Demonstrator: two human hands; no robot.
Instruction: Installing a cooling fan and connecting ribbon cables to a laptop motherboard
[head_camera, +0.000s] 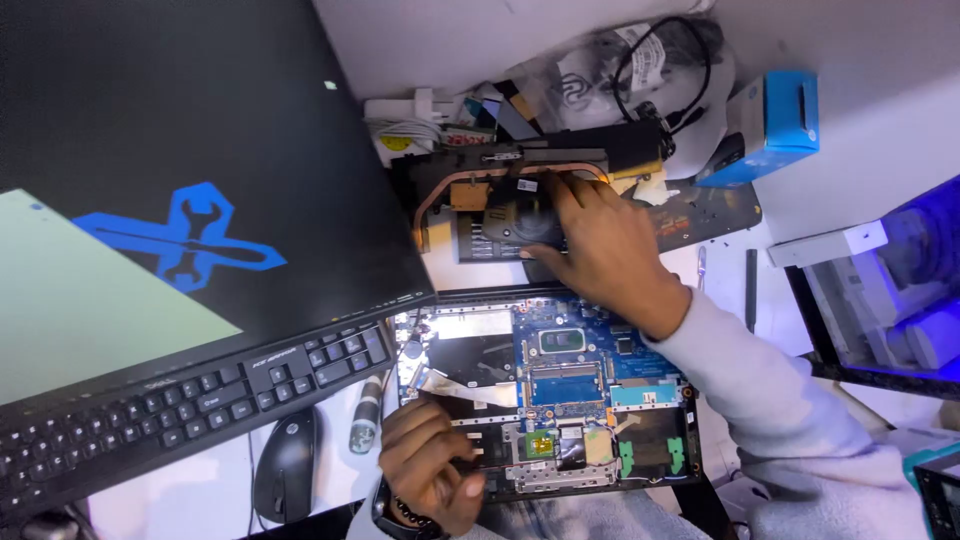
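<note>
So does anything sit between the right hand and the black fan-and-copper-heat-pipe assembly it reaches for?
Nothing visible does. The right hand already rests on the black fan with copper heat pipe, which lies on the white desk beyond the opened laptop base with blue circuit board. The left hand steadies that base's near edge.

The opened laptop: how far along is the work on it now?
Done: the laptop lies open, its board bare. The fan and copper pipe part sits behind it, apparently already out. In hand: the right hand rests on that part and the left hand grips the laptop's front edge. Left: refitting and closing.
</note>
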